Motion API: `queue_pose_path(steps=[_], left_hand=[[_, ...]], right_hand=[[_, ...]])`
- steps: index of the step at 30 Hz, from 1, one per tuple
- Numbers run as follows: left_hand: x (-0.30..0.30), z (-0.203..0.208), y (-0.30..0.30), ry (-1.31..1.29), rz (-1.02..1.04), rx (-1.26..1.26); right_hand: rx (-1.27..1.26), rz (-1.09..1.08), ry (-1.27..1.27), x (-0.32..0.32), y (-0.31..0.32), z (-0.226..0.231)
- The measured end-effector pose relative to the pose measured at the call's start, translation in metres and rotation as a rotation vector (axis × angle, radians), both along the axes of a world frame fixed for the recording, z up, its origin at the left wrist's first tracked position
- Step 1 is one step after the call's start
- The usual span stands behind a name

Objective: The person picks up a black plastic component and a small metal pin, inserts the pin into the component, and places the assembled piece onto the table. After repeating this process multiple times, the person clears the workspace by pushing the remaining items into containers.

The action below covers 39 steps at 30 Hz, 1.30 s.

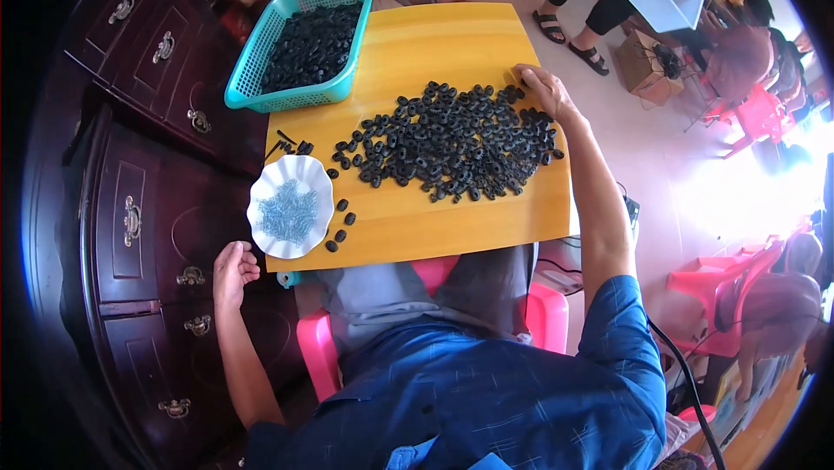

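Seated at a yellow wood-grain table [382, 240], with a broad heap of small black oval pieces [452, 144] spread across its middle and right. Reaching to the heap's far right end with the right hand [546, 92], palm down at the table's edge, fingers bent and close together — impossible to tell whether gripping a piece. Hanging just off the near left corner with the left hand [234, 270], beside a white scalloped bowl [291, 164], fingers half curled and apparently holding nothing. Inside the bowl: small, clear, bluish slivers [288, 211]. Near its right rim: 4 loose ovals [350, 218]. Behind it: a few thin black sticks [285, 142]. Farther back on the left: a teal mesh basket [295, 102] of more black pieces [313, 46].

Best worked, by the look of it, with a cupped palm: draw outlying ovals inward in short, low sweeps, never out toward the right edge. Thin any layered patches, the better to single out 1 piece at a time. Leave the 4 strays clear of the heap. For any pick from the bowl, pinch lightly — probably prone to scatter if scooped. Mind that near corner, too: easily jogged, in all likelihood, by a passing forearm.
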<state>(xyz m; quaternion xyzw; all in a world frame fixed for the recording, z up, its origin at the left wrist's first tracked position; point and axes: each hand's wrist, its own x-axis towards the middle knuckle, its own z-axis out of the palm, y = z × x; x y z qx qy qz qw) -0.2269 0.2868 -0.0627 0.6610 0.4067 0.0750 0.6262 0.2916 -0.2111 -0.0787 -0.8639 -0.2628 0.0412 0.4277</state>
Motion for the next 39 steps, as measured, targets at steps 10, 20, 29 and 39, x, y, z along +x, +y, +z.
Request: queue_pose_path(steps=[10,20,29,39], left_hand=[[0.006,0.021,-0.010,-0.117,-0.058,-0.001],[0.017,0.035,-0.022,-0.184,-0.083,-0.002],[0.015,0.042,-0.030,-0.205,-0.071,0.006],[0.028,0.039,-0.035,-0.222,-0.089,-0.029]], right_hand=[[-0.036,0.230,-0.198,-0.057,0.002,0.004],[-0.005,0.190,-0.286,-0.044,0.042,0.016],[-0.037,0.355,-0.164,-0.054,0.081,0.012],[-0.068,0.356,-0.226,-0.052,0.119,0.020]])
